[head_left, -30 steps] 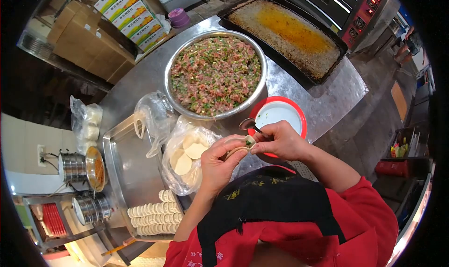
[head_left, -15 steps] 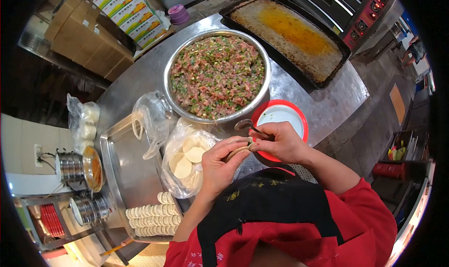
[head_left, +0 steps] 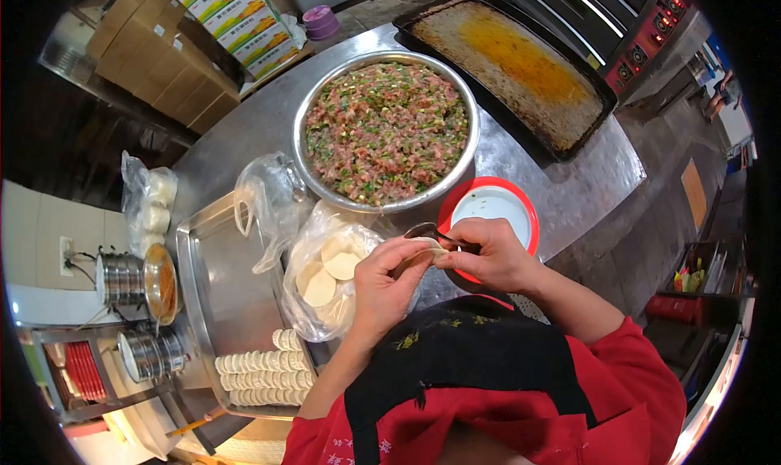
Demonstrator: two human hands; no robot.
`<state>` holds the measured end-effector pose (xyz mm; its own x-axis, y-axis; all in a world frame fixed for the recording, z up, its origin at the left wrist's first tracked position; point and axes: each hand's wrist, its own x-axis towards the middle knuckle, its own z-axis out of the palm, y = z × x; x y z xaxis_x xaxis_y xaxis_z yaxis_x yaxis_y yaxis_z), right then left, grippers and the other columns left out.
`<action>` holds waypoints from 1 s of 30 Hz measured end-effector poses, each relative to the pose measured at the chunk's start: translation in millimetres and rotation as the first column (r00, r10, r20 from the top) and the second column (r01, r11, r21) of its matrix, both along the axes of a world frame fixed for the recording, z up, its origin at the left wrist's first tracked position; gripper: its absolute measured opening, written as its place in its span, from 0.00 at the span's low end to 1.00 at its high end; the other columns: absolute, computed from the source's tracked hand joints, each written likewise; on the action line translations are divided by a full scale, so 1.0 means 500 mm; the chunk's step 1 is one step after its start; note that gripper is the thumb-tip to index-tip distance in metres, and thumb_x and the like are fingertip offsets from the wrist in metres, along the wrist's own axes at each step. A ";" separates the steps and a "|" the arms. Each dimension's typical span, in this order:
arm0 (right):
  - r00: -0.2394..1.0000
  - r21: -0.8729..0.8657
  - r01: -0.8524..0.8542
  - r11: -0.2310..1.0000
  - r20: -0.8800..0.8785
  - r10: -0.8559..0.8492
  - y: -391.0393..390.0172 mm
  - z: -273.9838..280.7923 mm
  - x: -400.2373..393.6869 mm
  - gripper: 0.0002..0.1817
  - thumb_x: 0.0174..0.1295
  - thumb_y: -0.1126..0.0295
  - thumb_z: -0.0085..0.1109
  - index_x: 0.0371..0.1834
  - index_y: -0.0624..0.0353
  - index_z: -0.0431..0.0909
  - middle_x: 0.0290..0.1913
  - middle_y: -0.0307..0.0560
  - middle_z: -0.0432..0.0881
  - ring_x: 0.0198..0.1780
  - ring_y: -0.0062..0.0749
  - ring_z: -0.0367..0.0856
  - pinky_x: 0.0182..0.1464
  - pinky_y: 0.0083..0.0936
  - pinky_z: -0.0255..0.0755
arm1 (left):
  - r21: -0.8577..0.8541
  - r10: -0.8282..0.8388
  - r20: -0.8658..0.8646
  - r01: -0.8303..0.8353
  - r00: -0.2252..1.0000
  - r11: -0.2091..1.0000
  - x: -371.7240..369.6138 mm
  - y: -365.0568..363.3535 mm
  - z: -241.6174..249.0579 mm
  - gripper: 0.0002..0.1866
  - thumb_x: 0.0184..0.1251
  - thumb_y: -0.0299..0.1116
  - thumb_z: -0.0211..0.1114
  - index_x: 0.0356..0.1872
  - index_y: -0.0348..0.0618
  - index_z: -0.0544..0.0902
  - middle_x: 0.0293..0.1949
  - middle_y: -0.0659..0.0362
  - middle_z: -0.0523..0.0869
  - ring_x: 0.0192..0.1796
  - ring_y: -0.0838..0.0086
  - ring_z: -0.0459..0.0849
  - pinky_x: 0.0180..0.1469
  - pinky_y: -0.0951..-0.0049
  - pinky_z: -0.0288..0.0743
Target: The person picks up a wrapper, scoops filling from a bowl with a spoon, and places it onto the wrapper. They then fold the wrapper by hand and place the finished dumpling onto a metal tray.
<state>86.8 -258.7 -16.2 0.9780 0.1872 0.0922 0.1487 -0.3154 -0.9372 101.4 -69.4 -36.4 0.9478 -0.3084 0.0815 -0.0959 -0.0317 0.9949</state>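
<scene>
My left hand [head_left: 387, 286] is closed around a folded dumpling [head_left: 425, 244], its thumb and fingers along the wrapper. My right hand [head_left: 498, 257] pinches the other end of the wrapper and also keeps a metal spoon [head_left: 448, 237] between its fingers, the spoon's head over the dumpling. The filling inside is mostly hidden. Beyond my hands is a large steel bowl [head_left: 472, 152] of minced meat with chopped greens. Round wrappers [head_left: 317, 286] lie in an open plastic bag by my left hand. A red-rimmed white bowl [head_left: 533, 221] stands behind my right hand.
Rows of finished dumplings [head_left: 264, 381] fill the near end of a metal tray [head_left: 195, 290] on the left. A dark baking pan [head_left: 561, 150] with an oily surface lies at the back right. Cartons [head_left: 154, 54] are stacked at the back left. A person [head_left: 722, 95] is far right.
My fingers have shifted along the wrapper edge, and the spoon's head has come lower over the dumpling. The whole view has moved slightly; the bowls and tray stay in place.
</scene>
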 end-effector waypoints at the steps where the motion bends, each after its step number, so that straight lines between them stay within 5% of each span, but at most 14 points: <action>1: 1.000 0.000 -0.005 1.000 0.001 0.005 0.000 -0.001 0.000 0.10 0.52 0.69 0.68 0.29 0.64 0.79 0.25 0.49 0.79 0.26 0.35 0.78 0.28 0.27 0.68 | 0.000 0.005 0.001 -0.005 1.000 1.000 -0.001 -0.001 0.006 0.08 0.59 0.23 0.67 0.40 0.36 0.85 0.40 0.58 0.83 0.42 0.77 0.82 0.42 0.81 0.75; 7: 0.996 -0.055 0.032 0.998 -0.081 -0.037 -0.003 -0.001 -0.004 0.11 0.51 0.68 0.69 0.31 0.64 0.80 0.25 0.49 0.79 0.26 0.32 0.77 0.29 0.26 0.69 | 0.131 -0.063 0.083 0.052 0.995 0.990 -0.004 -0.004 0.022 0.08 0.60 0.21 0.65 0.40 0.35 0.85 0.43 0.54 0.84 0.45 0.73 0.82 0.48 0.76 0.75; 10: 0.984 0.097 0.080 0.992 -0.166 -0.063 0.000 -0.003 -0.004 0.10 0.52 0.70 0.68 0.31 0.64 0.80 0.25 0.49 0.79 0.27 0.33 0.78 0.30 0.26 0.69 | 0.147 -0.117 0.091 0.103 0.989 0.984 -0.001 -0.002 0.021 0.08 0.60 0.22 0.65 0.40 0.35 0.85 0.43 0.54 0.85 0.45 0.73 0.82 0.48 0.76 0.75; 15: 0.998 -0.093 0.007 0.996 0.065 -0.001 -0.007 -0.006 -0.002 0.08 0.51 0.72 0.67 0.30 0.63 0.79 0.25 0.49 0.78 0.28 0.37 0.79 0.31 0.27 0.70 | 0.147 -0.127 0.140 0.106 0.982 0.983 0.002 -0.006 0.020 0.07 0.59 0.22 0.66 0.38 0.36 0.85 0.41 0.54 0.85 0.44 0.72 0.83 0.47 0.74 0.76; 19: 0.998 -0.066 0.026 0.998 0.058 -0.022 -0.009 -0.003 -0.001 0.07 0.50 0.72 0.67 0.29 0.62 0.79 0.25 0.48 0.78 0.28 0.37 0.78 0.31 0.27 0.70 | 0.093 0.013 0.053 -0.018 0.999 0.995 -0.004 -0.005 0.012 0.07 0.57 0.21 0.66 0.37 0.36 0.85 0.40 0.54 0.85 0.44 0.71 0.83 0.47 0.74 0.76; 21: 0.990 -0.059 -0.013 0.998 0.139 0.021 -0.012 -0.011 0.003 0.07 0.50 0.72 0.67 0.28 0.62 0.79 0.26 0.48 0.78 0.28 0.37 0.78 0.31 0.27 0.69 | 0.219 -0.008 0.167 -0.030 0.986 0.975 -0.002 -0.004 0.026 0.07 0.57 0.24 0.68 0.38 0.39 0.86 0.37 0.54 0.86 0.41 0.67 0.84 0.45 0.72 0.76; 25: 0.997 0.015 0.015 1.000 -0.072 -0.013 -0.007 0.008 -0.004 0.07 0.50 0.72 0.67 0.29 0.62 0.79 0.25 0.47 0.77 0.28 0.37 0.77 0.31 0.28 0.69 | 0.233 -0.069 0.196 0.022 0.978 0.972 -0.004 -0.008 0.031 0.07 0.57 0.24 0.67 0.37 0.38 0.85 0.37 0.54 0.86 0.40 0.66 0.84 0.44 0.72 0.76; 30: 0.984 -0.100 -0.030 0.995 0.171 0.046 -0.011 -0.010 -0.001 0.07 0.50 0.73 0.67 0.29 0.62 0.79 0.24 0.47 0.75 0.27 0.37 0.76 0.31 0.28 0.69 | 0.195 -0.089 0.185 0.052 0.979 0.979 -0.007 -0.012 0.032 0.07 0.56 0.24 0.68 0.36 0.38 0.85 0.36 0.53 0.86 0.40 0.66 0.85 0.44 0.72 0.77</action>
